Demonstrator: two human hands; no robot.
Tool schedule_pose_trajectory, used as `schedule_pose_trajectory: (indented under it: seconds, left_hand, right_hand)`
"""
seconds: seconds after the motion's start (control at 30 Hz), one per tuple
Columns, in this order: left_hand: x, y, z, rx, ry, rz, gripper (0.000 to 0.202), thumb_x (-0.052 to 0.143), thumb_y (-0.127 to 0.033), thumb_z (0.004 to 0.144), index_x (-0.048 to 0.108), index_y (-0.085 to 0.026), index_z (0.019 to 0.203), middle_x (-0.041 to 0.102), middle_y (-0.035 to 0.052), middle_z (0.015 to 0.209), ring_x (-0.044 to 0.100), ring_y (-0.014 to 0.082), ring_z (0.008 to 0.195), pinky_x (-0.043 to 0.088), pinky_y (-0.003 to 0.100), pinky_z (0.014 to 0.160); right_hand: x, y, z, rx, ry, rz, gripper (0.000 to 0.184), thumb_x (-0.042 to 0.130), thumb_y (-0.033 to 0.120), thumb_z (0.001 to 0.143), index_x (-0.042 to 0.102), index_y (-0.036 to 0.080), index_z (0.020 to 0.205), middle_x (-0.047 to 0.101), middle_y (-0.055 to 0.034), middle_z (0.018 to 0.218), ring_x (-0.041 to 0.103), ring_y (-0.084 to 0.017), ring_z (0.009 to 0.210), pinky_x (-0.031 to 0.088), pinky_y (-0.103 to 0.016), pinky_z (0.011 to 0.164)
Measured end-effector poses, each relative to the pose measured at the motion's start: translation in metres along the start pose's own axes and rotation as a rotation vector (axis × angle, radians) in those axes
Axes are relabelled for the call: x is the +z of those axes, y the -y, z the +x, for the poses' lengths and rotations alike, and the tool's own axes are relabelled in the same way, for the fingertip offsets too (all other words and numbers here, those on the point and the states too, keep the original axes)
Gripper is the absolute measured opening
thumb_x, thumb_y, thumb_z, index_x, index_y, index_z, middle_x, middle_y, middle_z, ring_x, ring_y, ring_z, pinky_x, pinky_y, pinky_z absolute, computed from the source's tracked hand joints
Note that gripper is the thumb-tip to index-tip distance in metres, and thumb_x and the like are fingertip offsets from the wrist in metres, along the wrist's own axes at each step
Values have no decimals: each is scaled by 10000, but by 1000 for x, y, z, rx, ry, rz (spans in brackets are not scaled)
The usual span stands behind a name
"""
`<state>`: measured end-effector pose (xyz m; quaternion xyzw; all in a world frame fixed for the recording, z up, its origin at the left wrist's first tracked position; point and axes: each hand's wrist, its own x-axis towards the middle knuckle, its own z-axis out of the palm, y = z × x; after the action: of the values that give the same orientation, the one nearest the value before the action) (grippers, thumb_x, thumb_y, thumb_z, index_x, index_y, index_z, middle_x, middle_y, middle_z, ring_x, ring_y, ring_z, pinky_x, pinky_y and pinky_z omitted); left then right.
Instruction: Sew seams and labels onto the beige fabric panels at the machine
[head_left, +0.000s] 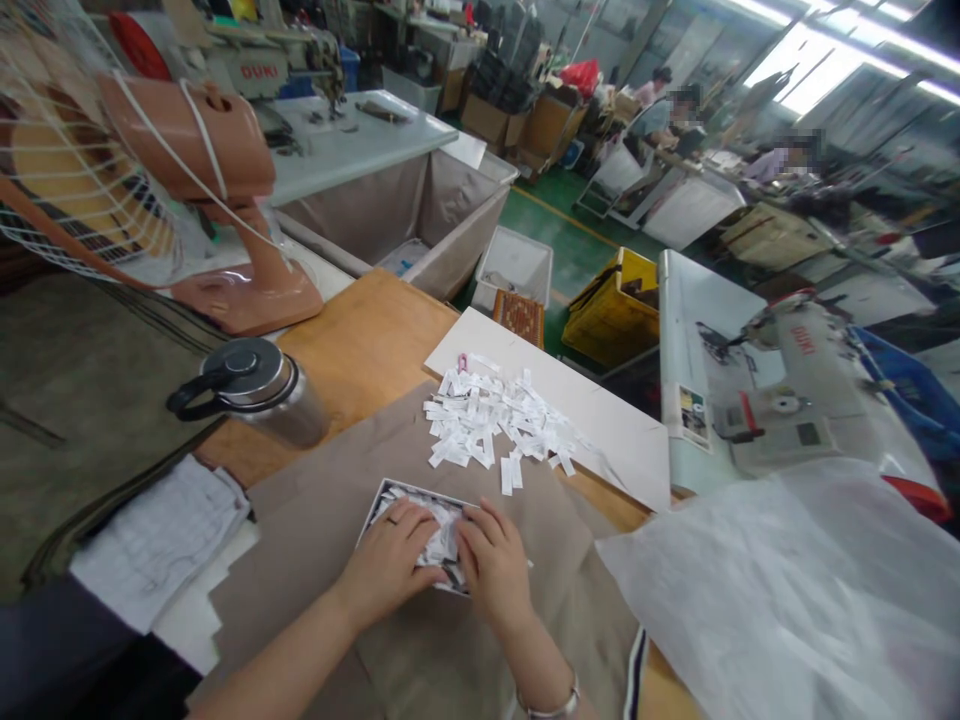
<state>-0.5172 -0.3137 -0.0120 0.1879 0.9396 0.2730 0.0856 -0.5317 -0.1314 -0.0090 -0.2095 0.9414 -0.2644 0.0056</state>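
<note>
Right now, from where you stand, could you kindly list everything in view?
labels: many, white, heaped on the board and filling the box
board: one, white, on the table
box: one, pale, on the cloth
cloth: one, beige, under the box
flask: one, steel and black, on the table
fan: one, pink, far left
sewing machines: two, white, right and far left
crate: one, yellow, on the floor
sheet: one, white, front right
papers: one stack, white, front left
co-workers: several, far back
left hand: one, on the labels in the box
right hand: one, at the box, silver bracelet

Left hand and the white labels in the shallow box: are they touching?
Touching: the head view shows the left hand lying on the white labels inside the shallow box.
</note>
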Motion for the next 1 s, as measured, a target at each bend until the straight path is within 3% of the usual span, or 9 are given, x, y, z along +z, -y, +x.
schedule_pose_trajectory:
  seconds: [0.13,0.27,0.4,0.47,0.57,0.63,0.73,0.9,1.0]
  left_hand:
    - [-25,16,-11,-32,-162,-116,632,614,-560,699,470,-195,1194,495,111,1216,455,263,1139,402,407,967]
    - [-44,32,-42,-141,-267,-84,512,540,-451,774,425,-186,1197,476,106,1178,490,248,1088,436,379,912]
    - [-35,19,-41,-147,20,8,320,480,-181,796,505,-221,1113,542,68,1090,563,209,955,479,328,801]
    - [-21,7,-22,-130,148,23,269,416,-71,795,575,-208,963,581,52,1005,575,195,913,474,310,781]
    - [-2,-7,12,-122,214,-7,238,402,-43,795,602,-170,816,613,54,905,593,190,860,478,298,765]
    - [0,-11,24,-113,222,-42,219,415,-68,810,613,-159,788,625,52,846,604,184,825,486,289,758]
    - [-19,-9,13,-46,214,-118,203,450,-100,821,621,-185,888,630,35,928,590,155,903,468,252,827]
    - [-66,12,-38,-19,-111,-207,231,425,-215,867,553,-212,1059,579,58,1067,542,159,1002,444,268,880]
    - [-69,30,-47,-57,-155,-77,400,591,-270,756,506,-220,1144,533,79,1156,491,226,1079,426,342,901]
  right_hand:
    - [-12,-8,-13,44,-185,104,261,393,232,888,566,229,1084,510,-116,1209,467,-244,1148,431,-458,930]
    - [-18,-5,-23,115,-133,107,450,450,328,871,368,227,1302,278,-136,1403,293,-305,1283,342,-524,994]
    - [9,-3,-27,267,-45,167,565,356,340,908,114,216,1404,143,-156,1457,187,-306,1333,318,-526,1008]
    - [27,-1,-27,279,6,207,571,313,321,922,37,220,1411,110,-155,1466,153,-292,1345,310,-515,1017]
    - [43,3,-27,259,36,230,593,304,302,925,-23,206,1411,83,-167,1469,116,-286,1353,299,-513,1026]
    - [43,3,-28,242,31,220,589,303,293,926,-19,195,1410,115,-178,1459,135,-287,1349,309,-517,1019]
    - [28,1,-29,191,-6,180,554,327,286,923,67,207,1406,187,-170,1439,216,-285,1325,341,-513,1001]
    - [5,15,-19,35,-165,79,491,394,228,885,267,205,1359,295,-147,1397,317,-279,1269,383,-487,969]
    - [10,31,-4,-75,-56,25,433,491,189,822,444,213,1252,444,-116,1298,408,-273,1184,420,-450,929]
